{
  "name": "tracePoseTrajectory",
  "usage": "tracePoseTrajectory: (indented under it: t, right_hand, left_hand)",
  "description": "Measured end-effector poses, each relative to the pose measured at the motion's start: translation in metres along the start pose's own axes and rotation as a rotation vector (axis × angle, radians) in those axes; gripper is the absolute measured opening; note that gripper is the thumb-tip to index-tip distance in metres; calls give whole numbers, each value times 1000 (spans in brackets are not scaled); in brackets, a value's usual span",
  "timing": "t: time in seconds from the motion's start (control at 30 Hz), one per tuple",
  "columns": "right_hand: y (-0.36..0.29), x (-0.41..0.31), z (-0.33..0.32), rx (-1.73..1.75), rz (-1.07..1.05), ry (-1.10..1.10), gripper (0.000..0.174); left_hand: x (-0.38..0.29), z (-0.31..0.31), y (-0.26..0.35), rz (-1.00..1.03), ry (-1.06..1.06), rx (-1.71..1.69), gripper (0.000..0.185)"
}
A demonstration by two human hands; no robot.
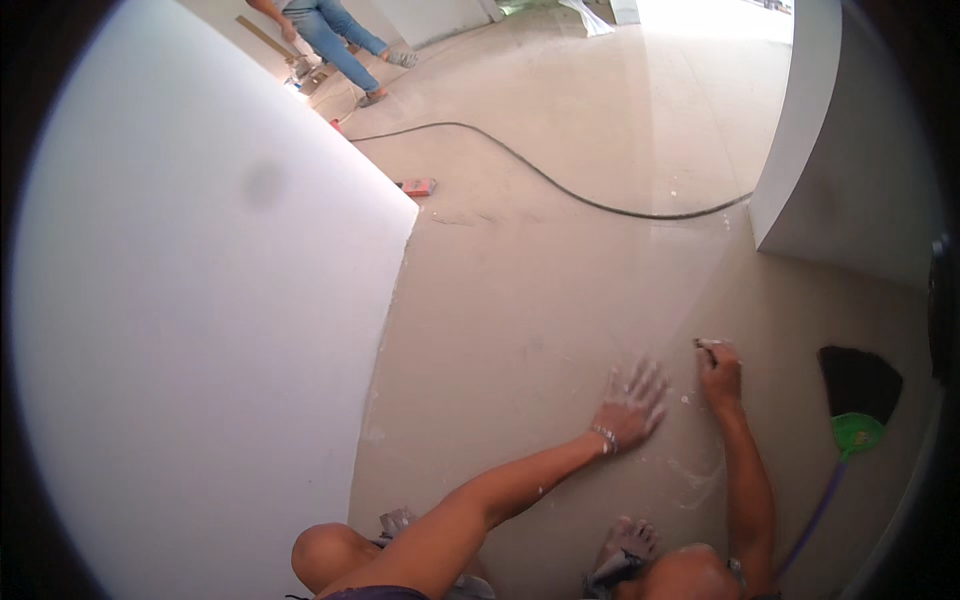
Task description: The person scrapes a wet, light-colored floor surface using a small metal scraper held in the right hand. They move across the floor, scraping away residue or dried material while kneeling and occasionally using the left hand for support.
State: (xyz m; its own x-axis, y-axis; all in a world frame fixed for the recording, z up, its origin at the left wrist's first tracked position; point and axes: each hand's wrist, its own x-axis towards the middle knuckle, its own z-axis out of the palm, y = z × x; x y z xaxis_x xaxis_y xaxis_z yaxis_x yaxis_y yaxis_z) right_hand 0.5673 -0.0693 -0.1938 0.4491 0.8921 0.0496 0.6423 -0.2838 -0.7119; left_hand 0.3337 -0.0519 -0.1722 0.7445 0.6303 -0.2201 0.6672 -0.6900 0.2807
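My left hand (634, 409) rests palm down on the smooth beige floor (525, 315), fingers spread and coated with pale dust. A beaded bracelet (606, 439) circles that wrist. To its right, my right hand (723, 379) is closed around a small dark tool (701, 346), held low at the floor. Most of this tool is hidden by the fingers, so its kind cannot be told. Small white specks (685, 400) lie between the two hands. Faint whitish smears (694, 476) mark the floor nearer my feet.
A white wall (225, 300) rises on the left. A broom (859, 431) with dark bristles and a green head lies at right. Farther off, a dark cable (555, 180) crosses the floor past a red box-like object (418, 187). A person in jeans (330, 37) stands at upper left.
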Motion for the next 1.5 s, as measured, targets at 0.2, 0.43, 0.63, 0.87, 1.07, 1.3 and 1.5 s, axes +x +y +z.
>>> tracePoseTrajectory:
  t: [0.2,0.43,0.63,0.87,1.07,1.3,1.5]
  right_hand:
    - [88,27,24,69,-129,106,21]
    - [160,40,-40,103,260,-54,25]
    - [170,-69,-114,283,702,-116,23]
    - [125,-143,-142,91,720,159,18]
    - [87,-122,-143,160,695,109,21]
    - [79,-78,-130,-14,583,100,24]
    - [106,-72,-130,-24,597,113,25]
  left_hand:
    - [-12,50,-57,88,-141,-7,67]
    - [50,-23,-239,-352,-551,192,52]
    - [-29,-167,-301,-406,-412,106,49]
    - [-111,-183,-246,-592,-544,-82,61]
    - [-122,-158,-225,-517,-585,-129,59]
    - [-130,-137,-237,-533,-469,-307,60]
    - [-141,-143,-234,-799,-353,-659,68]
